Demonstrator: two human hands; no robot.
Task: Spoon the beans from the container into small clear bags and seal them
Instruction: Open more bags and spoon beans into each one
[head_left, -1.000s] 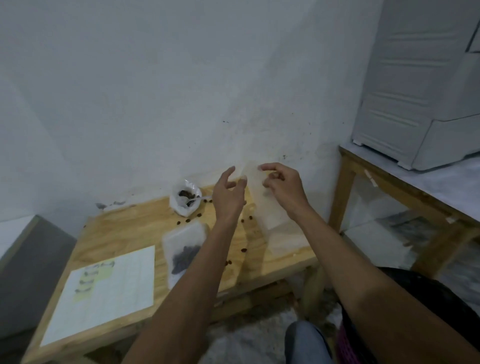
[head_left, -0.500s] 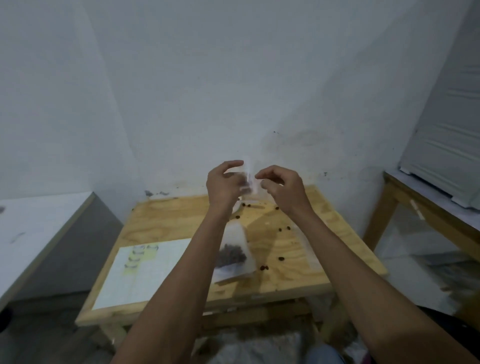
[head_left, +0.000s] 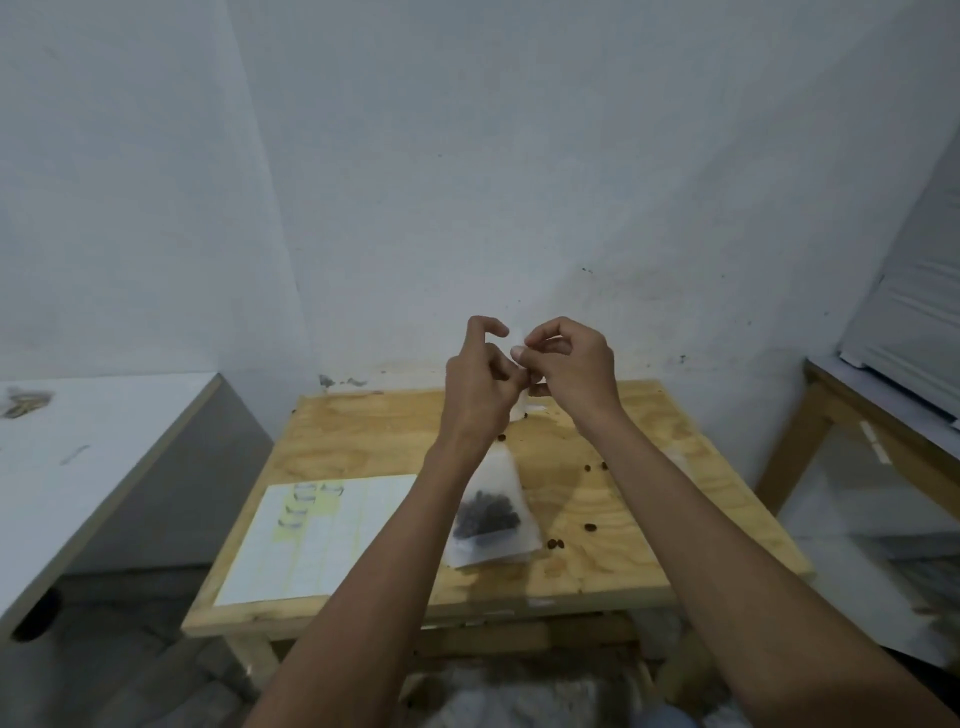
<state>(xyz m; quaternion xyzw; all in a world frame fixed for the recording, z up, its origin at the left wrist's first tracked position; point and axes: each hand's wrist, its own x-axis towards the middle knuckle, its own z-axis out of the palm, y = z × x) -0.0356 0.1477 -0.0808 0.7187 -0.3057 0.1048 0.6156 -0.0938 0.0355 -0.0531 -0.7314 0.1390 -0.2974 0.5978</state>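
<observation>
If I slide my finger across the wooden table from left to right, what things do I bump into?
Lined paper sheet → clear bag of beans → loose beans near the right side of the wooden table.

We are in a bare back room or makeshift workroom: a rough plywood table (head_left: 363, 447) stands against a scuffed, unpainted-looking white wall (head_left: 467, 182), a ruled paper sheet (head_left: 332, 540) lies on it, and a second wooden bench (head_left: 852, 415) stands at our right.
</observation>
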